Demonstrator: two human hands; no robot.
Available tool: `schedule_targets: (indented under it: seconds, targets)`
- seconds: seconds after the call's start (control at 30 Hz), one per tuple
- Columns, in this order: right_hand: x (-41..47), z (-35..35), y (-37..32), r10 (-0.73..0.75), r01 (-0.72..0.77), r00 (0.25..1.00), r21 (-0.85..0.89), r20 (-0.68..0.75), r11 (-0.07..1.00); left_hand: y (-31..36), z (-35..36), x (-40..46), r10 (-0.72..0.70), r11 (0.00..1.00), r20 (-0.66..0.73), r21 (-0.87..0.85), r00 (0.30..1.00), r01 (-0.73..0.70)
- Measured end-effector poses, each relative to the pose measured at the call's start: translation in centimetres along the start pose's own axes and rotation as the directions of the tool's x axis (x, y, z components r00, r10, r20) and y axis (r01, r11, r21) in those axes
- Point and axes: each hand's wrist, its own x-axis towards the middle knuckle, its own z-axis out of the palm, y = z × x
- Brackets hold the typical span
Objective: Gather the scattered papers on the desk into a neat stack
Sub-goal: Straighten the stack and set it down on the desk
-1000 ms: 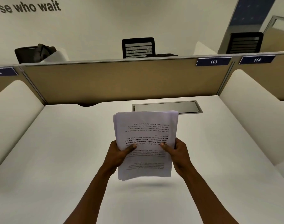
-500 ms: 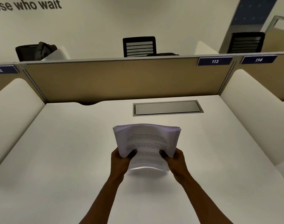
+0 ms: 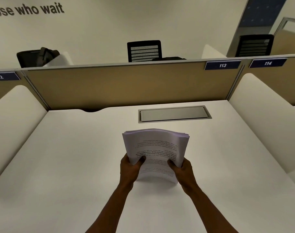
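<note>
A second ago I held the stack of papers [image 3: 156, 153] up off the desk [image 3: 68, 157], with its top edge tipped away from me. Then I brought it down and it bent over toward me. Now its bottom edge sits on the desk and it stands more upright again. My left hand [image 3: 130, 169] and right hand [image 3: 183, 170] have slid lower and closer to me with it

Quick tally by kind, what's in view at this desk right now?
Paper stack, gripped by left hand and right hand: 1
Desk: 1
Cable hatch: 1
Number plates, 112, 113, 114: 3
Black chairs: 2
Total: 8
</note>
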Motion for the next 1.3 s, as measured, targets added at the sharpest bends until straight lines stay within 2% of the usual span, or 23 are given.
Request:
schedule_targets:
  seconds: [0.23, 0.5, 0.57, 0.63, 0.67, 0.7, 0.77, 0.83, 0.87, 0.9, 1.0, 1.07, 1.17, 1.23, 1.3]
  targets:
    - [-0.3, 0.0, 0.6, -0.017, 0.016, 1.000, -0.022, -0.021, 1.000, -1.1, 0.0, -0.3, -0.046, 0.999, 0.015, 0.019, 0.999, 0.046]
    - [0.8, -1.9, -1.9, -0.168, 0.159, 0.986, -0.253, -0.016, 0.954, 1.1, -1.4, 0.4, -0.019, 1.000, 0.081, 0.005, 0.997, 0.018]
    - [1.1, -2.5, -3.3, -0.182, 0.180, 0.983, -0.269, 0.017, 0.946, 2.9, -2.2, 0.7, 0.049, 0.998, -0.013, 0.048, 0.999, -0.048]
    - [1.4, -3.1, -4.7, -0.214, 0.222, 0.975, -0.296, 0.061, 0.929, 5.4, -3.3, 1.0, 0.189, 0.972, -0.178, 0.176, 0.966, -0.157]
    - [1.5, -3.3, -5.5, -0.236, 0.250, 0.968, -0.320, 0.084, 0.914, 6.8, -3.8, 1.2, 0.303, 0.937, -0.222, 0.246, 0.927, -0.247]
    - [1.6, -3.5, -6.3, -0.259, 0.282, 0.959, -0.348, 0.113, 0.894, 8.4, -4.3, 1.3, 0.431, 0.877, -0.204, 0.326, 0.879, -0.354]
    - [1.7, -3.6, -7.8, -0.287, 0.341, 0.939, -0.415, 0.189, 0.844, 11.7, -4.9, 1.6, 0.628, 0.675, 0.011, 0.491, 0.778, -0.551]
    - [2.1, -3.3, -9.3, -0.278, 0.380, 0.921, -0.477, 0.272, 0.793, 14.7, -4.7, 1.9, 0.644, 0.475, 0.279, 0.583, 0.712, -0.659]
    - [2.3, -3.1, -9.9, -0.271, 0.402, 0.910, -0.504, 0.314, 0.764, 15.8, -4.5, 2.2, 0.596, 0.438, 0.371, 0.593, 0.712, -0.676]
    - [2.4, -2.9, -10.5, -0.267, 0.428, 0.896, -0.529, 0.355, 0.733, 16.8, -4.4, 2.5, 0.527, 0.456, 0.429, 0.585, 0.733, -0.670]
    - [2.4, -2.1, -11.8, -0.258, 0.488, 0.855, -0.533, 0.449, 0.691, 17.3, -4.3, 3.5, 0.301, 0.628, 0.507, 0.532, 0.807, -0.568]
    - [2.5, -2.3, -12.3, -0.187, 0.459, 0.851, -0.525, 0.490, 0.717, 16.2, -4.4, 3.7, 0.282, 0.693, 0.485, 0.494, 0.828, -0.525]
    - [3.0, -5.6, -12.8, 0.061, 0.316, 0.814, -0.529, 0.577, 0.788, 13.9, -5.6, 3.4, 0.317, 0.766, 0.392, 0.431, 0.864, -0.477]
    - [3.1, -8.6, -11.9, 0.117, 0.185, 0.794, -0.420, 0.596, 0.889, 12.2, -7.0, 3.1, 0.284, 0.864, 0.315, 0.326, 0.905, -0.385]
    - [2.8, -10.0, -9.7, 0.043, 0.071, 0.813, -0.172, 0.581, 0.983, 10.5, -7.9, 2.7, 0.239, 0.941, 0.255, 0.177, 0.937, -0.288]
